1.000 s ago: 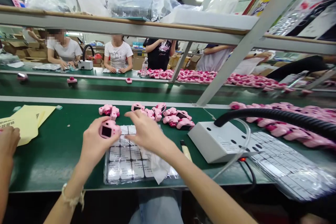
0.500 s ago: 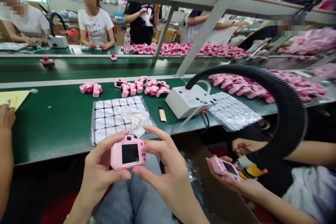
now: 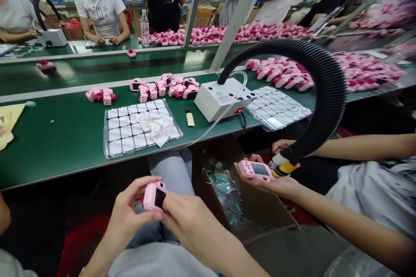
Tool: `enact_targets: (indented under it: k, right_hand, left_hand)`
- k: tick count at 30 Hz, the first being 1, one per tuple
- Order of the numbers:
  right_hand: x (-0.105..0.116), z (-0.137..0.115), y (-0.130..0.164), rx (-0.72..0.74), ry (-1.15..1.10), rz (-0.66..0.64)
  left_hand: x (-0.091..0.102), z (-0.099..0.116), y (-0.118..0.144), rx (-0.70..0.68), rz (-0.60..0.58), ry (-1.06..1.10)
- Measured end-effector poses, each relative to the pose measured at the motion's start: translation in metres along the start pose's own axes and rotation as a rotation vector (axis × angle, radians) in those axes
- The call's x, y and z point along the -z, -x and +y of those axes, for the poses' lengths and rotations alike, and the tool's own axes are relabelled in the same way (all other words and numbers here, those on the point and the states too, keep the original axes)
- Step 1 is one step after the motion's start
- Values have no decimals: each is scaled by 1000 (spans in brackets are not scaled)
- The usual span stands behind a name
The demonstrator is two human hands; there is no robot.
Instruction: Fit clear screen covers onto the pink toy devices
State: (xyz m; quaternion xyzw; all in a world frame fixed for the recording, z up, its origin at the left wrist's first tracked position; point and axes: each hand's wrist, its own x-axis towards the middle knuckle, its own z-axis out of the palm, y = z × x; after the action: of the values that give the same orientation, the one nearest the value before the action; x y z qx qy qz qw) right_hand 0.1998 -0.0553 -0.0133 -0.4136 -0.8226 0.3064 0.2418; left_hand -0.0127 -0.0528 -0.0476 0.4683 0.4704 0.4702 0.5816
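Note:
A small pink toy camera (image 3: 151, 196) is held above my lap, turned so that its dark screen faces right. My left hand (image 3: 130, 207) grips its left end between thumb and fingers. Curled over its right end, my right hand (image 3: 191, 218) has its fingertips against the screen side, and they partly hide that end. On the green table beyond lies a plastic-wrapped sheet of white square labels (image 3: 121, 134) with a crumpled white tissue (image 3: 159, 126) on top. Several more pink cameras (image 3: 152, 90) lie behind it.
A white box (image 3: 214, 99) with a thick black hose (image 3: 334, 69) stands right of the sheet, beside a small tube (image 3: 190, 117). At right a co-worker's hand (image 3: 279, 185) holds another pink camera (image 3: 255, 169). An open carton (image 3: 260, 216) with plastic scraps sits below the table edge.
The camera has turned from facing me to an angle, and both hands have lowered slightly. My right fingers have curled in over its right end. The view has tilted downward.

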Motion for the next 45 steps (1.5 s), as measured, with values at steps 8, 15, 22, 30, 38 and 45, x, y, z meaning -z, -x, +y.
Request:
enact_targets:
  k: [8, 15, 22, 30, 38, 45]
  right_hand:
    - [-53, 19, 41, 66, 196, -69]
    - [-81, 31, 60, -130, -149, -32]
    - [-92, 30, 65, 121, -117, 255]
    - [-44, 109, 84, -547, 276, 240]
    - [1, 177, 65, -1134, 449, 204]
    - [0, 79, -63, -103, 366, 648]
  left_hand:
    - [4, -64, 28, 211, 29, 65]
    - [1, -84, 39, 337, -58, 139]
    - [2, -62, 35, 476, -273, 101]
    - [16, -47, 38, 694, -466, 179]
    - [87, -13, -5, -121, 307, 44]
    - [136, 6, -69, -482, 767, -530]
